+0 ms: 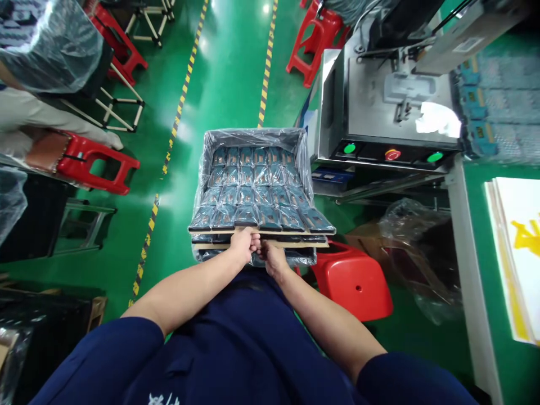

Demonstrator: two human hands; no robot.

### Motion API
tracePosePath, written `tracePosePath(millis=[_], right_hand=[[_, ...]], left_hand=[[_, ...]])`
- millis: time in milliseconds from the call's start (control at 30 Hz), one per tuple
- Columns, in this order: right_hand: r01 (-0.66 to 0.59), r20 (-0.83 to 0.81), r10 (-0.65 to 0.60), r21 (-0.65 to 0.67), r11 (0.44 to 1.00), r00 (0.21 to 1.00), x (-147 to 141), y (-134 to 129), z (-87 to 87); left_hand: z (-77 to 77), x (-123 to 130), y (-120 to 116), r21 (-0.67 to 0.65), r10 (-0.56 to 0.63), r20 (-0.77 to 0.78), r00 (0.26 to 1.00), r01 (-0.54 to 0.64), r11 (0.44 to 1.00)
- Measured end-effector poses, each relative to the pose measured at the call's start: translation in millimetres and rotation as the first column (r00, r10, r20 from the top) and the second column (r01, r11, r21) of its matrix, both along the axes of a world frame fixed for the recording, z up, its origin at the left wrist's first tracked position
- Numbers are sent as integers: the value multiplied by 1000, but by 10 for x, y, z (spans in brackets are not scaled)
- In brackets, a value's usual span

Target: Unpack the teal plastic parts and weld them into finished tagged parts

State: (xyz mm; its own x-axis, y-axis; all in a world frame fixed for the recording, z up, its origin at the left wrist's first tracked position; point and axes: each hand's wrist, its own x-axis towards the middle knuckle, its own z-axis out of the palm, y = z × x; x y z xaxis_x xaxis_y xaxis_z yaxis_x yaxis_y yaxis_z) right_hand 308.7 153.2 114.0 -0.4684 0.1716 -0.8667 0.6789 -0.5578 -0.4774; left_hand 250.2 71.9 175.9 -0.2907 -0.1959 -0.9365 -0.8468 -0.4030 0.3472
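In front of me a grey bin (255, 135) lined with clear plastic holds rows of dark teal parts (254, 175) under plastic film. The top layer lies on a thin cardboard sheet (295, 232), whose near edge sticks out towards me. Below it, a second cardboard sheet (211, 246) carries another layer. My left hand (243, 243) is closed at the middle of the top sheet's near edge, fingers curled. Just to its right and lower, my right hand (273, 257) is closed too, with its fingertips at the edges between the layers; what they grip is hidden.
A red stool (356, 284) stands close on my right. Beyond it is a metal machine (379, 112) with green and red buttons. Plastic-wrapped cardboard (417, 253) lies under the bench. At left, a seated person's leg (63, 115) is near another red stool (99, 163).
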Motion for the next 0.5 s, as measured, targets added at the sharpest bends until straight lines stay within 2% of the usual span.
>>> tracePosePath(millis=[267,500], right_hand=[[6,35,-6,2,1000,999,114,16,330],[-27,-8,27,-11,1000,1000,287,29,556]], left_hand=[[226,67,-25,41,-43,-15,999,43,998],[423,206,-95,71,-93,1,996,93,993]])
